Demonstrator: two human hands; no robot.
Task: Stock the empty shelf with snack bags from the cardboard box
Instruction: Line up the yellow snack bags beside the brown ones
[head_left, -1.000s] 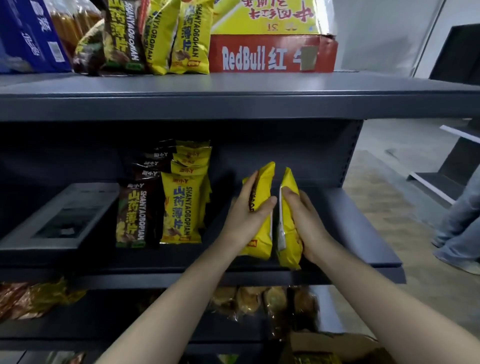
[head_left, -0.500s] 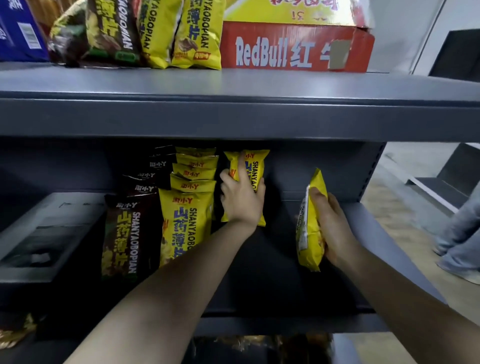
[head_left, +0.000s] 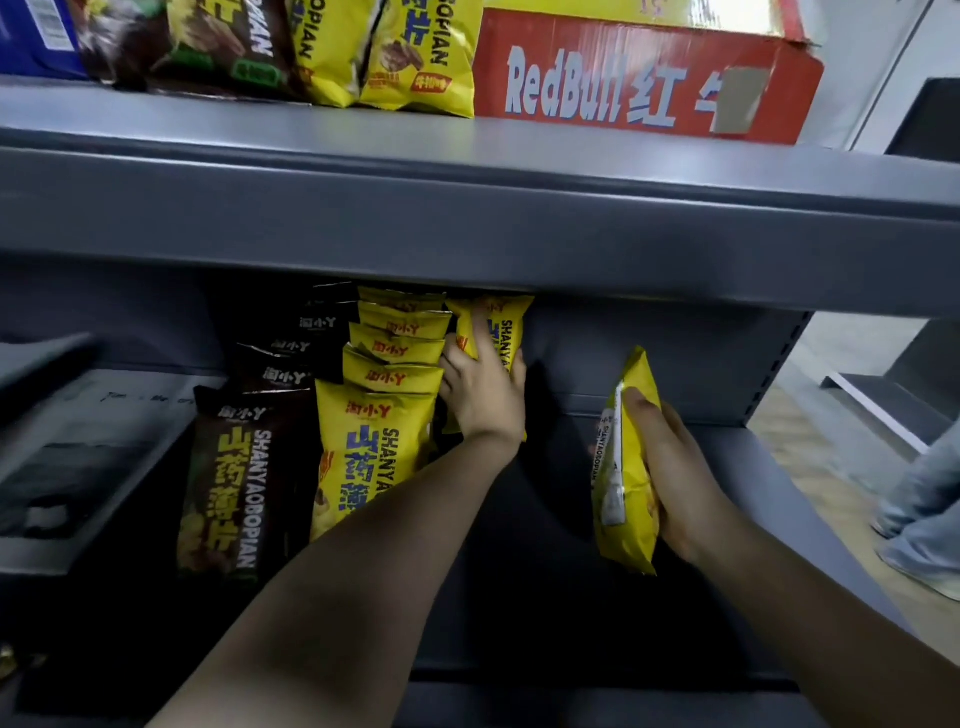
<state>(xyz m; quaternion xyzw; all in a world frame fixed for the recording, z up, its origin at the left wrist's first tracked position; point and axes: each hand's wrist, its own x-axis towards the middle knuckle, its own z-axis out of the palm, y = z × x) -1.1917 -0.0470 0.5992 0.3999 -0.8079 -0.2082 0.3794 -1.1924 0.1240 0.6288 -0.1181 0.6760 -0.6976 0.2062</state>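
My left hand (head_left: 483, 389) grips a yellow snack bag (head_left: 506, 325) and holds it upright against the back wall of the grey shelf (head_left: 571, 519), just right of a row of several yellow bags (head_left: 374, 452). A row of dark brown bags (head_left: 244, 483) stands left of those. My right hand (head_left: 670, 467) holds a second yellow bag (head_left: 623, 467) edge-on above the bare right part of the shelf. The cardboard box is out of view.
The upper shelf (head_left: 467, 208) overhangs close above the hands and carries more snack bags (head_left: 405, 52) and a red RedBull carton (head_left: 644, 78). A grey tray-like object (head_left: 78, 457) lies at the left. A person's legs in jeans (head_left: 930, 499) stand at the far right.
My left hand has pushed its bag deeper toward the shelf's back wall beside the yellow row. My right hand and its bag have moved right, apart from the left. The view has come closer.
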